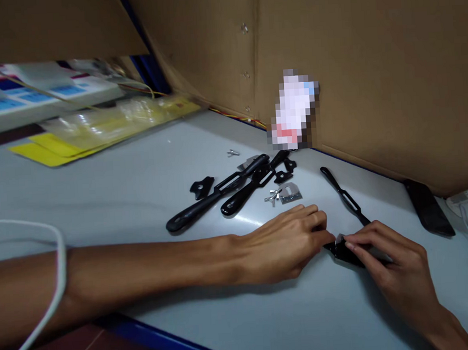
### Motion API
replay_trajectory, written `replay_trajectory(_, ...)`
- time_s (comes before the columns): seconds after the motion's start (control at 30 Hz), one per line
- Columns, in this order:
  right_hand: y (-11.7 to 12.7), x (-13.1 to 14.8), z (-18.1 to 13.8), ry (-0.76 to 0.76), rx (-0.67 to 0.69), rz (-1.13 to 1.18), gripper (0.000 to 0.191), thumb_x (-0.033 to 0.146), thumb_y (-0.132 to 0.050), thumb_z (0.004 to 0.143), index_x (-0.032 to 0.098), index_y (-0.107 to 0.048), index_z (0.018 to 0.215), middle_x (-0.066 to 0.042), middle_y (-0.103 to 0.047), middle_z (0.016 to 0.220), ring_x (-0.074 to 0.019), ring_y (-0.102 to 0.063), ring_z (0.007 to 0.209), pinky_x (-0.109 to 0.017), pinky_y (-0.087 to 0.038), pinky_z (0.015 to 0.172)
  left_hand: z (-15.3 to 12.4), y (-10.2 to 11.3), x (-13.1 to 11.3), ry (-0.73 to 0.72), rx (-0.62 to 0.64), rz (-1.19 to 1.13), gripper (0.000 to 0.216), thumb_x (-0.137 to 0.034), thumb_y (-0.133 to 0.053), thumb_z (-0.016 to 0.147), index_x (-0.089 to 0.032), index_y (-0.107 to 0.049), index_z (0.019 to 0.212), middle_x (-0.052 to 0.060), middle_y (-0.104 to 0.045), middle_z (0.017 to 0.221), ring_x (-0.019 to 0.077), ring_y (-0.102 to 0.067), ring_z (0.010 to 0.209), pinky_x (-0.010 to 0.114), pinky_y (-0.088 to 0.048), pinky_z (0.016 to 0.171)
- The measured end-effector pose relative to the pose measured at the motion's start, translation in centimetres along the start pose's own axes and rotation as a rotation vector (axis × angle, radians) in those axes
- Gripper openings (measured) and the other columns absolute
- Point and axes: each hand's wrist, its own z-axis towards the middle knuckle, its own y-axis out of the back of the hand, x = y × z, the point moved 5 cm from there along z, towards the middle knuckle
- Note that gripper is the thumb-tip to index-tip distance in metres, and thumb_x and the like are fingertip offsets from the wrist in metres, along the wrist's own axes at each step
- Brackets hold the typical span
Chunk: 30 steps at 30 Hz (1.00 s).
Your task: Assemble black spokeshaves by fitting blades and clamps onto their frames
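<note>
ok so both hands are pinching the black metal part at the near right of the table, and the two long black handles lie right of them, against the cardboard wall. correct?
Not quite. Both the left hand and the right hand do pinch the black metal part, but the two long black handles lie to the left and beyond the hands, in the middle of the grey table, apart from the cardboard wall. The head view shows it.

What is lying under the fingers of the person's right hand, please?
Under the right hand lies the wide end of a black handled part, its thin handle running up the table. The left hand touches the same end. How that end is shaped is covered.
</note>
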Motion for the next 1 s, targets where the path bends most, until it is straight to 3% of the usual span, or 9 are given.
replay_trajectory(0.13, -0.1, 0.2, 0.0, 0.008, 0.063, 0.017, 0.013, 0.022, -0.067, 0.094, 0.030, -0.077, 0.093, 0.000, -0.069, 0.085, -0.0155, -0.065, 0.077, -0.028, -0.051, 0.069, 0.0, 0.0, -0.2, 0.009, 0.015, -0.027, 0.042, -0.001, -0.058, 0.084, -0.015, -0.065, 0.123, 0.008, -0.058, 0.100, 0.0219, -0.053, 0.090, 0.032, -0.045, 0.079)
replay_trajectory(0.43, -0.3, -1.9, 0.9, -0.378, 0.118, 0.122, 0.013, 0.035, -0.069, 0.085, 0.026, -0.077, 0.078, 0.000, -0.072, 0.075, -0.0169, -0.063, 0.068, -0.028, -0.046, 0.060, -0.1, -0.2, -0.2, 0.017, 0.021, -0.040, 0.053, 0.000, -0.061, 0.078, -0.017, -0.063, 0.128, 0.007, -0.058, 0.103, 0.0222, -0.053, 0.091, 0.033, -0.045, 0.080)
replay_trajectory(0.57, -1.1, -1.9, 0.8, -0.486, 0.217, 0.259, 0.021, 0.041, -0.069, 0.082, 0.024, -0.074, 0.071, 0.000, -0.068, 0.066, -0.0161, -0.058, 0.061, -0.027, -0.044, 0.056, -0.3, -0.2, -0.1, 0.000, -0.006, -0.042, 0.038, -0.001, -0.059, 0.083, -0.016, -0.064, 0.118, 0.007, -0.059, 0.102, 0.0222, -0.054, 0.091, 0.033, -0.046, 0.081)
replay_trajectory(0.8, -0.6, -2.0, 0.2, -0.436, 0.191, 0.163, 0.022, 0.041, -0.065, 0.088, 0.025, -0.072, 0.075, 0.001, -0.066, 0.068, -0.0157, -0.057, 0.063, -0.027, -0.042, 0.057, -0.2, -0.1, -0.5, -0.013, 0.066, 0.005, 0.043, 0.003, -0.058, 0.073, -0.014, -0.067, 0.110, 0.009, -0.059, 0.103, 0.0234, -0.053, 0.092, 0.034, -0.046, 0.079)
replay_trajectory(1.0, -0.1, -0.6, 0.0, -0.122, 0.106, -0.149, 0.022, 0.031, -0.055, 0.098, 0.023, -0.063, 0.078, 0.000, -0.064, 0.075, -0.0167, -0.057, 0.070, -0.030, -0.042, 0.065, -0.1, 0.1, -0.6, -0.018, 0.062, 0.010, 0.040, 0.001, -0.056, 0.075, -0.015, -0.067, 0.110, 0.009, -0.060, 0.103, 0.0232, -0.053, 0.092, 0.033, -0.046, 0.080)
